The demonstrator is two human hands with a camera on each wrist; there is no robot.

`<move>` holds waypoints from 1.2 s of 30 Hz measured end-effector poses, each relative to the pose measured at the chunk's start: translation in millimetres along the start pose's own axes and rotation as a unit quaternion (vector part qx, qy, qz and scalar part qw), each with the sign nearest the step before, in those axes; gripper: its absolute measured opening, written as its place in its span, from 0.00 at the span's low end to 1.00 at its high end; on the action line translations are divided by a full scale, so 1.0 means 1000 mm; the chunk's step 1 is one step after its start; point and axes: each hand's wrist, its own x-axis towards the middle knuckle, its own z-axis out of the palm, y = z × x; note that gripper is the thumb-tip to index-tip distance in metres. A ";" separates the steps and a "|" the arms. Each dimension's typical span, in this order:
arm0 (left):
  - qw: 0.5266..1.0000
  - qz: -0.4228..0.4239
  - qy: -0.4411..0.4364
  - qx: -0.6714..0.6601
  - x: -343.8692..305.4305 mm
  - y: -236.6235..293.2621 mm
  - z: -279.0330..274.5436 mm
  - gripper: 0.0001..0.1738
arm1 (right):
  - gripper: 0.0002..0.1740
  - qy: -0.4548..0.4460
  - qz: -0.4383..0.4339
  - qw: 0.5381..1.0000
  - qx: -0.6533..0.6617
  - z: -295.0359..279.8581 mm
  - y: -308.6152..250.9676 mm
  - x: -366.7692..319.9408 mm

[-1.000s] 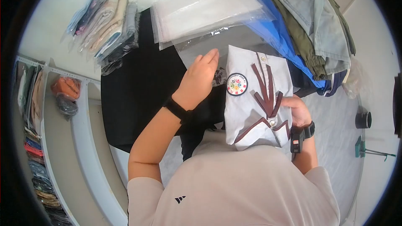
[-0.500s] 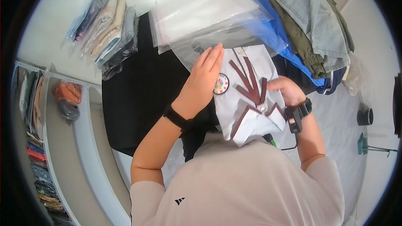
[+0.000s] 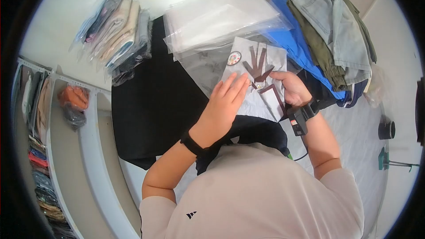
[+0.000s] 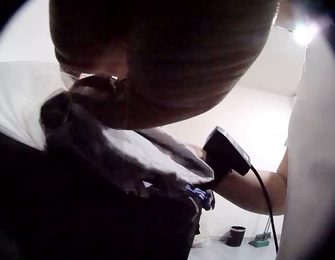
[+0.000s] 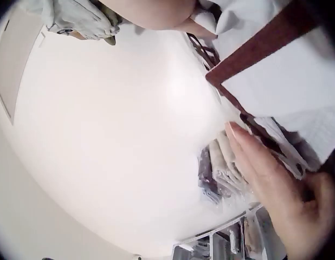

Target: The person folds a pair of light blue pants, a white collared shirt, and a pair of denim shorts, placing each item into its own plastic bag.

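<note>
"Where's the shirt (image 3: pixel 256 102)?"

"Between the two hands, over the near side of the black table (image 3: pixel 150 106), its far end overlapping a loose clear bag (image 3: pixel 199 68). I can't tell whether it rests there or is held just above."

"And the grip?"

"The right hand (image 3: pixel 294 88) pinches one side, thumb on top, its other fingers out of sight. The left hand (image 3: pixel 223 106) grips nothing; its straight fingers lie along the other side."

"How would you handle it?"

"Keep that pinch firm but light, and use the left hand flat, so the folds stay square. I'd mind the brown ribbons (image 3: pixel 257 64); they could get bent. The badge (image 3: pixel 233 58) should lie smooth too."

"Anything around it?"

"Stacked bags (image 3: pixel 221 13) beyond, and piled clothes (image 3: pixel 327 31) to the right. I'd keep sleeves off both."
</note>
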 end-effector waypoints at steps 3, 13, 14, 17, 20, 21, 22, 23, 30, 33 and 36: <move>1.000 0.012 0.002 -0.025 -0.002 0.005 0.005 0.34 | 0.15 0.061 -0.067 0.996 -0.004 0.015 0.011 0.007; 0.999 0.004 -0.031 -0.034 -0.008 0.014 0.007 0.34 | 0.19 -0.041 0.067 0.983 0.164 0.034 0.034 0.050; 0.999 0.001 -0.029 -0.032 -0.010 0.013 0.008 0.34 | 0.20 0.010 0.097 0.985 0.140 0.039 0.034 0.051; 0.999 0.003 -0.019 -0.036 -0.014 0.010 0.008 0.33 | 0.20 0.032 0.091 0.989 0.111 0.044 0.027 0.053; 0.997 0.069 0.005 -0.027 -0.024 0.010 0.000 0.28 | 0.20 -0.078 -0.037 0.989 0.124 0.059 0.023 0.053; 0.997 0.069 0.009 -0.023 -0.028 0.008 0.000 0.28 | 0.20 -0.082 -0.040 0.989 0.120 0.047 0.027 0.066; 0.998 0.053 0.010 -0.014 -0.033 0.006 0.000 0.28 | 0.17 -0.090 0.009 0.991 0.099 0.048 0.027 0.073; 0.999 0.036 0.010 -0.004 -0.036 0.005 0.000 0.27 | 0.15 -0.098 0.057 0.991 0.077 0.048 0.025 0.079; 0.992 0.082 0.056 -0.077 -0.047 0.027 0.017 0.23 | 0.14 -0.027 0.008 0.991 0.134 0.046 0.042 0.106; 0.999 0.015 0.045 -0.026 -0.057 0.025 0.037 0.23 | 0.15 -0.032 0.017 0.993 0.111 0.067 0.035 0.108; 0.998 0.008 0.055 0.016 -0.062 0.021 0.048 0.21 | 0.16 -0.020 0.001 0.995 0.100 0.092 0.025 0.115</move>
